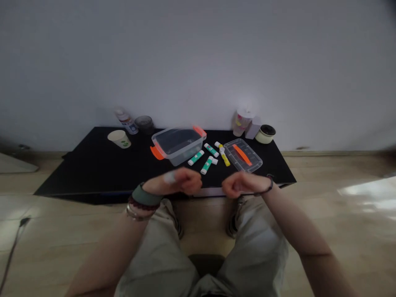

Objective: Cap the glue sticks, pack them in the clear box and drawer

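Observation:
Both my hands hover at the front edge of the black table (77,173), curled into fists and facing each other, a gap between them. Nothing shows in my left hand (185,180), which wears a wristband and bracelets. My right hand (236,183) is likewise closed, with no thing visible in it. Just beyond them lie green-and-white glue sticks (206,165) and yellow ones (225,157), loose on the table. A clear plastic box (185,153) with orange latches stands open behind my left hand. Its clear lid (255,159) with an orange handle lies flat beyond my right hand.
On the left stand a paper cup (119,140), a spray can (128,123) and a dark round jar (144,123). At the back right are a lidded plastic cup (241,123), a small white box (253,128) and a cream pot (265,135). A wall rises behind.

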The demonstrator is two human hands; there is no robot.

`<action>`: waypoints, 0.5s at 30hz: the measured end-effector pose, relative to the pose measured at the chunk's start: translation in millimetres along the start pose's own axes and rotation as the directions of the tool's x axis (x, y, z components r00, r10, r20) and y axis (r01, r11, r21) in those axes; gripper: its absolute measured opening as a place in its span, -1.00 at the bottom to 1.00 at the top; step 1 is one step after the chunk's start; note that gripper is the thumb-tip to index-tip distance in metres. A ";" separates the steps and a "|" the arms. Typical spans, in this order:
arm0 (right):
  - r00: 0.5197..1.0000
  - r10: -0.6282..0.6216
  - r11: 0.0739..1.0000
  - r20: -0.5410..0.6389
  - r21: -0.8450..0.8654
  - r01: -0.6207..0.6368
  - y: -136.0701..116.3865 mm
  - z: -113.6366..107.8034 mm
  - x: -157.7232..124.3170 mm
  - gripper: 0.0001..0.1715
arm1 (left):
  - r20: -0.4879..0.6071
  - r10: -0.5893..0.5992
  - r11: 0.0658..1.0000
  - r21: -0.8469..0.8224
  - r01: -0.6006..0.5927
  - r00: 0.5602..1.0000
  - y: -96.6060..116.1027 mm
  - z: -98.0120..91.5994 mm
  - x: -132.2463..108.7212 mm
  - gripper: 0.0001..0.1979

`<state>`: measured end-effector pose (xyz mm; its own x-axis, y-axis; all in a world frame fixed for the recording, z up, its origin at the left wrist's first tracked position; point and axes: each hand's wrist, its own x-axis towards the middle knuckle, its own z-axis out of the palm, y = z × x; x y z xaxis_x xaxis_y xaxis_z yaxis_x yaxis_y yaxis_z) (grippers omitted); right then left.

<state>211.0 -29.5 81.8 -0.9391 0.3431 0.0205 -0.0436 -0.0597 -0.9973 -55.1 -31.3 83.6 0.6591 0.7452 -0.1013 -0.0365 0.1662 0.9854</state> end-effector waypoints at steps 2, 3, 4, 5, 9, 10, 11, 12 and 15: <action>0.966 -0.174 0.971 -0.189 0.131 0.201 -13.5 -22.1 3.8 -0.08 | -0.027 0.035 0.986 -0.164 -0.039 0.999 14.8 -18.3 14.1 -0.29; 0.946 -0.201 0.948 -0.255 0.193 0.253 -13.3 -33.8 6.9 -0.08 | -0.052 0.043 0.959 -0.279 -0.056 0.998 17.2 -26.3 23.4 -0.28; 0.934 -0.195 0.928 -0.299 0.252 0.274 -8.9 -45.6 10.5 -0.09 | -0.087 0.036 0.920 -0.387 -0.067 0.996 16.3 -33.1 33.7 -0.29; 0.929 -0.162 0.911 -0.332 0.311 0.271 -0.8 -57.1 14.2 -0.10 | -0.107 0.013 0.877 -0.477 -0.063 0.994 12.2 -38.6 44.3 -0.29; 0.908 0.057 0.825 -0.415 0.532 0.192 49.4 -89.6 23.8 -0.15 | -0.068 -0.115 0.715 -0.698 0.035 0.991 -26.5 -49.5 79.2 -0.29; 0.901 0.110 0.800 -0.421 0.576 0.171 61.8 -93.2 24.1 -0.16 | -0.039 -0.148 0.685 -0.725 0.074 0.988 -38.4 -50.5 84.3 -0.29; 0.894 0.159 0.776 -0.418 0.613 0.149 72.8 -95.1 23.8 -0.16 | -0.009 -0.179 0.660 -0.742 0.114 0.984 -49.8 -51.3 87.7 -0.29; 0.890 0.200 0.755 -0.411 0.644 0.128 82.1 -95.7 23.0 -0.17 | 0.019 -0.209 0.641 -0.752 0.152 0.978 -60.2 -52.0 89.9 -0.30; 0.889 0.261 0.713 -0.376 0.696 0.085 99.6 -94.1 20.4 -0.16 | 0.082 -0.272 0.604 -0.761 0.236 0.959 -81.8 -54.2 91.4 -0.32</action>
<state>219.6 59.7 -23.8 -0.7184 0.6418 -0.2682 -0.3486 -0.6659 -0.6596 -32.6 58.2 -13.6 0.7034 0.6167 -0.3535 -0.4384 0.7678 0.4671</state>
